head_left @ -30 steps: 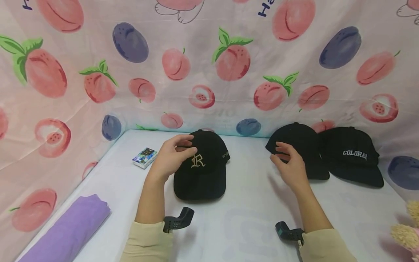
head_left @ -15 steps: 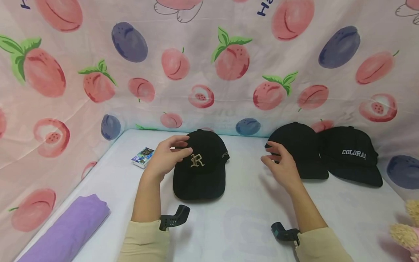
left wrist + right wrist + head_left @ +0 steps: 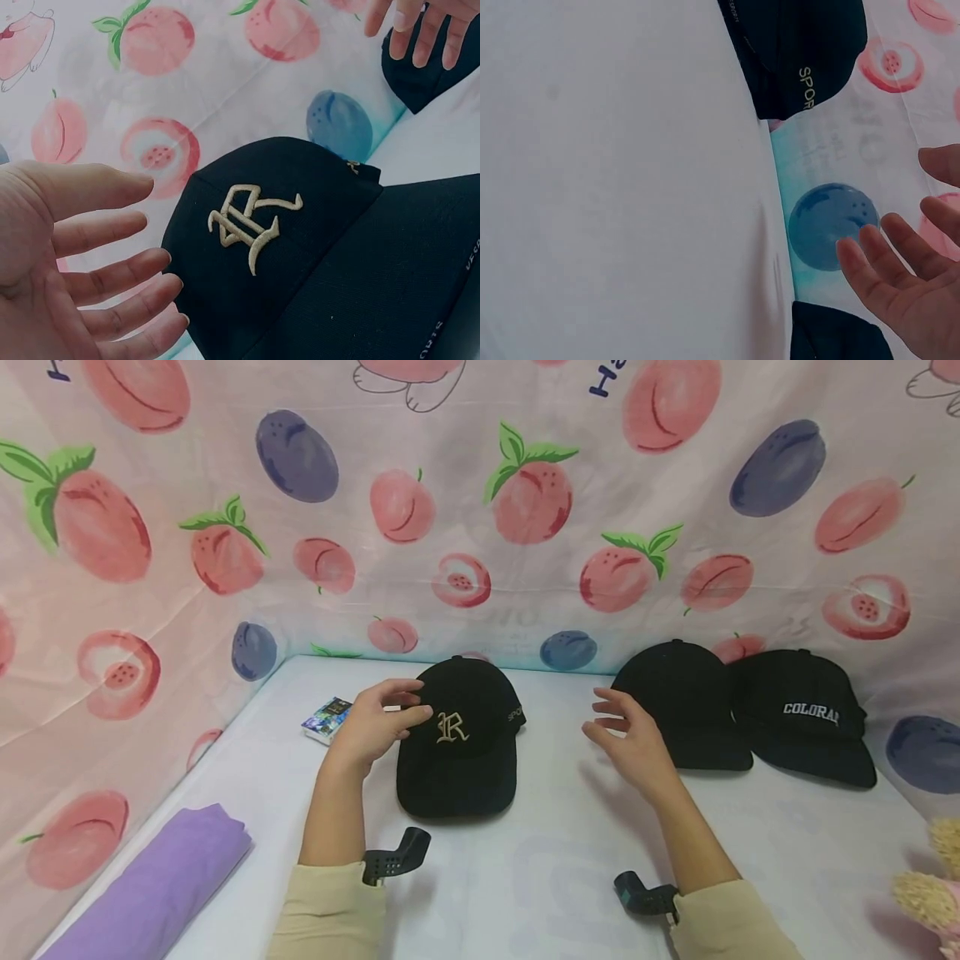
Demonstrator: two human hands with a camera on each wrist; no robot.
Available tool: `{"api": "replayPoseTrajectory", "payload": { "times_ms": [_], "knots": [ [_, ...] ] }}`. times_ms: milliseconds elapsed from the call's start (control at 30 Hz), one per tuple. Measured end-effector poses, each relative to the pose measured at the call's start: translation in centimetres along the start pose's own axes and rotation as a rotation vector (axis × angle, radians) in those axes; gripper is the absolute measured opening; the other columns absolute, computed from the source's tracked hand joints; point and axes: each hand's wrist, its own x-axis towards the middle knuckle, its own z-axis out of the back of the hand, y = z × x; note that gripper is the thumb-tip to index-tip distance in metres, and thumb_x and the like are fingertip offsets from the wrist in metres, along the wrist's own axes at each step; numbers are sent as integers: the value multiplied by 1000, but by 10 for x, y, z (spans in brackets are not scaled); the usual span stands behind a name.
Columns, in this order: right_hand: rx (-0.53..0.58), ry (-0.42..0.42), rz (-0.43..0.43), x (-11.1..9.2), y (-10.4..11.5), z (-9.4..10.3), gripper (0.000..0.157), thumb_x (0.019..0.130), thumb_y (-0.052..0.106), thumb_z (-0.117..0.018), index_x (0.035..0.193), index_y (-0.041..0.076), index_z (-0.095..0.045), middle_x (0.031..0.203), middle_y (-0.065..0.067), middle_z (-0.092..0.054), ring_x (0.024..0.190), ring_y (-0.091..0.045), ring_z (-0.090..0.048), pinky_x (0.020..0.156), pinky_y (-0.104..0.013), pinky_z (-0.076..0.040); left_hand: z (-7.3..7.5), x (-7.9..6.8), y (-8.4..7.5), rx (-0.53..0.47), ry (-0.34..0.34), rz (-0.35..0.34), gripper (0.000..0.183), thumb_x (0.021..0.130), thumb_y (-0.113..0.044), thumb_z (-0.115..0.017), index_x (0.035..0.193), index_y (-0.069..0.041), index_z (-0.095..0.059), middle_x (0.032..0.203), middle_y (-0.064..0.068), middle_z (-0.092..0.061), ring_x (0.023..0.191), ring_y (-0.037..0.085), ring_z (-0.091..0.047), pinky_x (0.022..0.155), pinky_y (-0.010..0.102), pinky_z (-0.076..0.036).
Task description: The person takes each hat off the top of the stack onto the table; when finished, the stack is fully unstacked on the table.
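A black baseball cap (image 3: pixel 459 777) with a gold embroidered R sits on the white table, its brim toward me. My left hand (image 3: pixel 372 723) hovers at the cap's left side, fingers relaxed and spread, holding nothing. In the left wrist view the fingertips of the left hand (image 3: pixel 112 262) come right at the crown of the cap (image 3: pixel 247 232). To the right of this cap, my right hand (image 3: pixel 628 737) is raised above the table with loose fingers and nothing in them. It overlaps the edge of a plain black cap (image 3: pixel 682 702) in the head view.
Beside the plain cap stands another black cap (image 3: pixel 806 718) with white lettering. A small colourful box (image 3: pixel 324 720) lies behind the left hand. A folded purple cloth (image 3: pixel 153 885) lies at the left edge, and pale yellow flowers (image 3: pixel 926 897) at the lower right. A fruit-patterned curtain (image 3: pixel 480 468) closes the back.
My right hand has drifted left, away from the plain cap. The left hand has shifted slightly left and down. The caps have stayed in place.
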Motion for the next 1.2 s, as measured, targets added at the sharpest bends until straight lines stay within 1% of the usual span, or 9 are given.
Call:
{"api": "replayPoseTrajectory", "payload": {
  "times_ms": [100,233,433,533,633,733,900,1100,1200],
  "knots": [
    [9,19,-1,0,1,-2,58,101,24,-66,154,14,-44,148,-20,-55,134,-40,-56,105,-57,-51,0,1,2,3,2,13,51,97,-19,-70,146,-11,-57,141,17,-57,124,31,-57,97,39,-54],
    [20,38,-9,0,0,-4,58,101,23,-66,154,14,-44,148,-20,-55,134,-39,-57,104,-56,-52,-1,1,3,7,-3,36,51,97,-18,-70,146,-10,-57,142,18,-57,123,32,-58,100,43,-54],
    [11,64,-30,0,-1,-7,58,101,25,-66,154,16,-44,150,-19,-54,134,-38,-57,105,-56,-52,-2,0,4,-35,-85,119,48,97,-17,-69,144,-9,-59,140,18,-59,123,31,-60,105,47,-52],
    [24,86,-36,0,2,-9,59,101,25,-66,154,16,-44,150,-19,-53,134,-38,-57,106,-55,-52,0,0,5,-29,-110,150,48,98,-18,-69,144,-10,-59,139,17,-60,122,30,-62,105,47,-52],
    [37,111,-40,0,4,-11,61,100,25,-67,155,16,-43,151,-20,-53,132,-38,-58,106,-54,-52,1,0,6,-29,-123,163,48,98,-17,-68,145,-11,-58,140,18,-60,122,30,-61,104,47,-52],
    [63,137,-51,2,3,-14,62,100,25,-68,156,15,-42,151,-22,-52,130,-38,-60,104,-50,-54,1,1,7,-39,-137,167,49,98,-16,-68,145,-10,-58,141,18,-60,123,31,-61,104,46,-52],
    [108,169,-70,4,5,-20,64,100,24,-69,157,14,-40,153,-23,-49,129,-38,-60,99,-43,-58,3,2,10,-34,-122,195,52,97,-17,-70,146,-11,-57,141,18,-59,124,31,-60,104,48,-52],
    [153,206,-95,5,6,-28,65,99,20,-69,156,14,-39,154,-23,-46,129,-38,-60,97,-42,-59,5,1,12,-28,-89,226,58,95,-18,-72,149,-10,-53,145,20,-54,127,34,-59,107,51,-51],
    [173,219,-90,6,7,-33,65,98,18,-69,156,13,-39,154,-25,-46,128,-39,-61,95,-42,-60,6,1,12,-31,-72,243,61,95,-18,-72,151,-11,-51,148,20,-53,129,35,-58,107,51,-51]
  ]
}}
